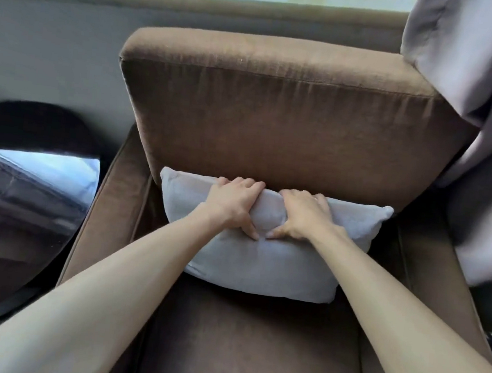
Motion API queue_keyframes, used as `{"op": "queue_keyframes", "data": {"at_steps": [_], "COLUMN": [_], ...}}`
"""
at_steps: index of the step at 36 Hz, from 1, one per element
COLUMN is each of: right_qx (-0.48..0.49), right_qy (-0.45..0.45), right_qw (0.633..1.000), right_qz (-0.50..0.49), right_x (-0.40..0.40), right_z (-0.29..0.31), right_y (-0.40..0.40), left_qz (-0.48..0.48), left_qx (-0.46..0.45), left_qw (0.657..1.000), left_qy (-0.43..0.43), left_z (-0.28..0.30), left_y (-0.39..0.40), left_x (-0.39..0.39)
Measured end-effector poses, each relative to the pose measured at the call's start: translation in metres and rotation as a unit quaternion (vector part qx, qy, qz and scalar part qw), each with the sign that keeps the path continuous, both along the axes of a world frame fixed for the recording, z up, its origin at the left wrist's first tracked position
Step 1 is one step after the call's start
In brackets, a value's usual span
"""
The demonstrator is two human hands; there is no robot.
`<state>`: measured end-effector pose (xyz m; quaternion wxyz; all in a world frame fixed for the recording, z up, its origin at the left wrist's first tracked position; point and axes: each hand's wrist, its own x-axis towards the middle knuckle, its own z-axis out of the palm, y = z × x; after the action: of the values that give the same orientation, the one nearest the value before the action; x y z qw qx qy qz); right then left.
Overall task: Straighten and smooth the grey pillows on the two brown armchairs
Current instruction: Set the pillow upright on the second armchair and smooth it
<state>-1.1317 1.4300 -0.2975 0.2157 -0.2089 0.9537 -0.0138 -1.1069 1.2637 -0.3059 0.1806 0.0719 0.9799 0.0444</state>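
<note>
**Both hands pressed into the grey pillow**

Bare forearms reach in from the near edge, one from each side, and meet at the middle of the grey pillow [264, 258]. Beneath them stretches the brown seat of the armchair [275, 122], and the pillow sits at the back of that seat, its upper edge leaning on the tall backrest just beyond the fingers. The left hand [230, 204] curls over the pillow's top edge, fingers hooked behind it and thumb pushed down into the front face. The right hand [304, 215] mirrors it just beside, thumb tip nearly touching the other thumb, so both hands are closed around the fabric and bunch it into a fold between them. Off beyond the left hand stands a dark, glossy round counter [25, 193]. Beyond the right hand a pale grey curtain [488, 120] hangs down past the armchair's corner.
</note>
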Motion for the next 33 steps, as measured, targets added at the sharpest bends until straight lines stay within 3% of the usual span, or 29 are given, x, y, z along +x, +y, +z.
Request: {"op": "queue_keyframes", "data": {"at_steps": [9,21,30,33], "right_qx": [-0.046,-0.040,-0.097,-0.088], "right_qy": [0.120,-0.002,0.111,0.054], "right_qw": [0.991,0.998,0.985,0.992], "right_qz": [-0.040,-0.042,-0.085,-0.071], "right_x": [0.007,-0.012,-0.003,-0.004], "right_z": [-0.018,-0.014,-0.033,-0.028], "right_y": [0.001,0.035,0.043,0.048], "left_qz": [0.102,0.097,0.158,0.152], "left_qx": [0.012,0.058,0.039,0.053], "left_qw": [0.986,0.993,0.981,0.983], "left_qy": [0.135,0.031,0.109,0.088], "left_z": [-0.009,-0.005,-0.001,-0.006], "left_y": [0.003,-0.028,-0.015,-0.022], "left_x": [0.012,0.010,0.021,0.023]}}
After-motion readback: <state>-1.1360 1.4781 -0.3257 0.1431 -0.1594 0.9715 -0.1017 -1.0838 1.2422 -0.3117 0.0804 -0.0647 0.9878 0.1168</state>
